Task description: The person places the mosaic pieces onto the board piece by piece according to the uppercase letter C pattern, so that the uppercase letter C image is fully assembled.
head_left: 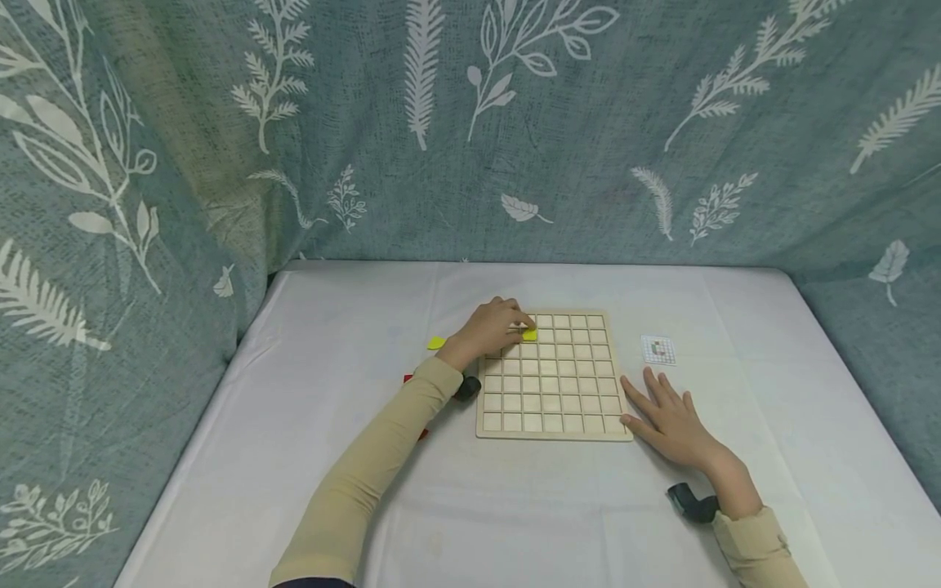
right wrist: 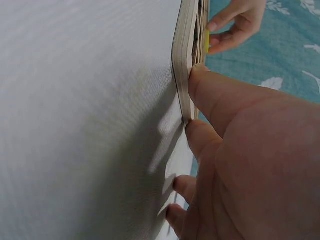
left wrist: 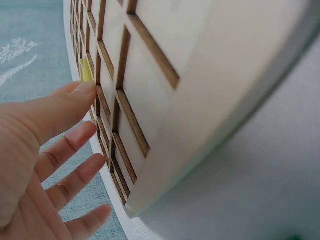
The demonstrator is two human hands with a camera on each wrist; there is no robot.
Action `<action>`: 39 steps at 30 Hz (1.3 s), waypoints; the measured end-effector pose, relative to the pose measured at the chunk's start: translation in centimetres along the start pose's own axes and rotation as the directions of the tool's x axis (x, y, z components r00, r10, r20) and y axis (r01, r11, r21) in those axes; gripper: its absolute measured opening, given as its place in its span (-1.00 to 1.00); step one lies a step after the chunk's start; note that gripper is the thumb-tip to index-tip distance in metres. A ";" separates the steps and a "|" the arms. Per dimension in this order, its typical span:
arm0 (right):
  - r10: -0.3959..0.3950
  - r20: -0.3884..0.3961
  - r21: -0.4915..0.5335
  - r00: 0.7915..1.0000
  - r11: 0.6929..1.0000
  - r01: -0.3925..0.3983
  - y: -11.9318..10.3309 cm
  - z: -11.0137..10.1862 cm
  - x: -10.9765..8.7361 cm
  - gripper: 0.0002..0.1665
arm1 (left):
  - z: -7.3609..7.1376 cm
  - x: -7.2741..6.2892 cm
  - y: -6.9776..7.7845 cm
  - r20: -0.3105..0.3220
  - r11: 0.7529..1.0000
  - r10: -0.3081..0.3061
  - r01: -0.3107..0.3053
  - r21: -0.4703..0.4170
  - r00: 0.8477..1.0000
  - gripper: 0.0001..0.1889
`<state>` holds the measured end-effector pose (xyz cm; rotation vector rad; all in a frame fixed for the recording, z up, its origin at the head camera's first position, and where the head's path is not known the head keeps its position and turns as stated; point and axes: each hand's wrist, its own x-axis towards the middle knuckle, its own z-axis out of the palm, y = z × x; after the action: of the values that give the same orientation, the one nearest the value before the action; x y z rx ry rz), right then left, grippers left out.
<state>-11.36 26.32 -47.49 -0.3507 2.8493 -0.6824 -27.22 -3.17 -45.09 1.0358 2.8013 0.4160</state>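
Observation:
A square wooden grid board (head_left: pixel 547 359) lies flat on the table. At its far left part, my left hand (head_left: pixel 488 331) pinches a small yellow tile (head_left: pixel 529 335) between thumb and index finger, over the grid cells. The left wrist view shows the yellow tile (left wrist: pixel 86 70) just past the thumb tip, the other fingers spread loosely. My right hand (head_left: pixel 672 425) lies with fingers spread at the board's near right side. Its thumb and index fingertip touch the board's edge (right wrist: pixel 184 65), as the right wrist view shows.
A small printed card (head_left: pixel 657 349) with a grid pattern lies right of the board. Another yellow piece (head_left: pixel 436 343) is left of the left wrist. Red pieces (head_left: pixel 422 434) show partly from under the left forearm. A leaf-patterned curtain (head_left: pixel 470 188) hangs behind the white table (head_left: pixel 559 506).

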 end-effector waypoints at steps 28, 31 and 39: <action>-0.028 -0.008 0.028 1.000 0.999 0.028 0.0 -0.3 -0.1 -0.24 | -1.7 -3.3 -1.3 -0.041 0.974 -0.118 0.107 -0.202 0.992 -0.68; -0.035 -0.015 0.029 0.999 0.999 0.035 0.0 -0.2 -0.1 -0.25 | -2.0 -4.0 -1.6 -0.052 0.973 -0.123 0.110 -0.204 0.991 -0.68; -0.012 0.002 0.021 1.000 1.000 0.012 0.1 -0.1 -0.1 -0.24 | -2.7 -6.3 -2.4 -0.100 0.953 -0.166 0.133 -0.271 0.981 -0.70</action>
<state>-11.35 26.46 -47.40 -0.3652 2.8385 -0.7126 -24.52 -9.60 -43.06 0.7596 2.8003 0.8307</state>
